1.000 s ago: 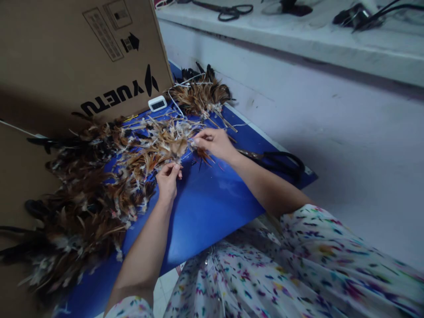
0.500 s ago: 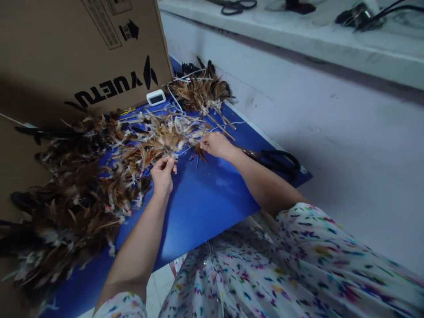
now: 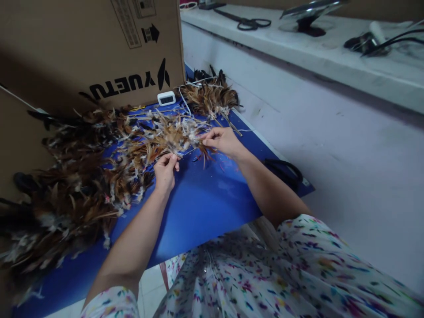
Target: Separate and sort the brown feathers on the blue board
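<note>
My left hand (image 3: 165, 173) is pinched at the near edge of the loose feathers, thumb and forefinger closed on the pale base of a brown feather bunch (image 3: 171, 143). To its right, my right hand (image 3: 224, 141) has its fingertips pressed together beside white fluffy quill ends. Whatever lies between those fingertips is too small to make out. Orange-brown feathers (image 3: 206, 153) stick out just beneath them. Both hands are low over the blue tabletop (image 3: 198, 203), a short gap apart.
Brown and black feather bunches (image 3: 69, 190) cover the left side. Farther back are a string-tied feather bundle (image 3: 212, 95), a small white digital display (image 3: 166, 98) and a cardboard box (image 3: 132, 66). Black handles (image 3: 285, 170) lie right of my forearm. Scissors (image 3: 253, 24) rest on the ledge (image 3: 311, 48).
The view has shifted, showing more of the ledge. My right hand has turned slightly and its fingers are more extended at the white fluff. My left hand keeps its pinch.
</note>
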A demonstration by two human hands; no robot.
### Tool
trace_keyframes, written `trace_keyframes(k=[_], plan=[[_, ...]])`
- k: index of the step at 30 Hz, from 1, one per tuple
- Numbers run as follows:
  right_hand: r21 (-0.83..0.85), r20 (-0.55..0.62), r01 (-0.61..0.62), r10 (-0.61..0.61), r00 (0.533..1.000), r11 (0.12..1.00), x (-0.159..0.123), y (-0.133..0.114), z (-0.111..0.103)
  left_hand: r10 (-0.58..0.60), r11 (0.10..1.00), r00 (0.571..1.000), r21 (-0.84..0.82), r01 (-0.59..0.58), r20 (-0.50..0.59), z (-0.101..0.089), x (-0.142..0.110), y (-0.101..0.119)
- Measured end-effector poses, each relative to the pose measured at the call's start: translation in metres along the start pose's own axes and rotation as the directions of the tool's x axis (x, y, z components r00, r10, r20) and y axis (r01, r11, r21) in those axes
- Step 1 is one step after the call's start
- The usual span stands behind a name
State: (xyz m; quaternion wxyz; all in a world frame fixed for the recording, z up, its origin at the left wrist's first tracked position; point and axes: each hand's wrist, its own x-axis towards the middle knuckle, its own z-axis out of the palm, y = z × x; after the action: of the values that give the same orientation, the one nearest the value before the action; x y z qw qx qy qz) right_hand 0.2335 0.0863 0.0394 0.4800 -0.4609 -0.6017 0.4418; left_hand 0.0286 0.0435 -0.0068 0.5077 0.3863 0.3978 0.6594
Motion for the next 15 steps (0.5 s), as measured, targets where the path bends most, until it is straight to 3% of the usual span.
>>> trace_keyframes(k=[3, 8, 12, 15], plan=[[0.038, -0.032, -0.041, 0.042, 0.999, 0.998, -0.002, -0.001, 0.004, 0.02, 1.0, 1.0, 0.018, -0.02, -0.001, 0.001, 0.0, -0.002], [0.049, -0.027, 0.012, -0.011, 1.0, 0.999, -0.01, -0.009, 0.012, 0.05, 0.997, 0.999, 0.064, -0.05, 0.016, 0.001, -0.001, -0.008], [0.124, 0.126, -0.001, -0.015, 0.992, 0.992, -0.017, -0.031, 0.031, 0.04, 0.994, 0.995, 0.095, -0.048, 0.088, -0.002, 0.001, -0.013], [0.119, 0.27, -0.014, -0.018, 0.963, 0.993, -0.022, -0.051, 0.057, 0.059, 0.992, 0.997, 0.108, -0.064, 0.05, -0.003, 0.005, -0.019]])
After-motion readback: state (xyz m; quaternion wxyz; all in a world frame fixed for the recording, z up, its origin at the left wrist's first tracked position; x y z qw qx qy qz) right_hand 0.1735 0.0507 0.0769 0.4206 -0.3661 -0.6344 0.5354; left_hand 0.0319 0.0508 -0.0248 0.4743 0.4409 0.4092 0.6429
